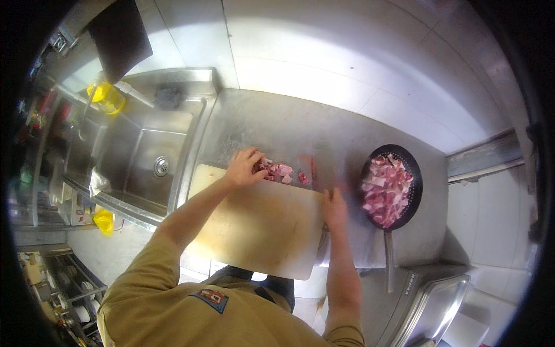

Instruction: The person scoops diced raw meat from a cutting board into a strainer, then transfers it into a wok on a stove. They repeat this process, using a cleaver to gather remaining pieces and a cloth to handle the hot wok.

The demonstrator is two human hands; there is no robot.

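Note:
My left hand (245,168) rests against a heap of raw meat pieces (277,169) on the steel counter, just beyond the far edge of a white cutting board (260,225). My right hand (335,208) is closed on the handle of a cleaver, beside the board's right edge. The broad blade (323,162) points away from me and is blurred against the counter. One chunk of meat (303,178) lies apart, between the heap and the blade. Farther right, a black perforated strainer (417,195) with a long handle holds many cut pieces of raw meat (386,188).
A steel sink (167,130) with a drain is at the left, with a yellow container (108,99) by its back. White wall panels (303,78) rise behind the steel counter (269,112). Metal trays (438,299) stand at the lower right.

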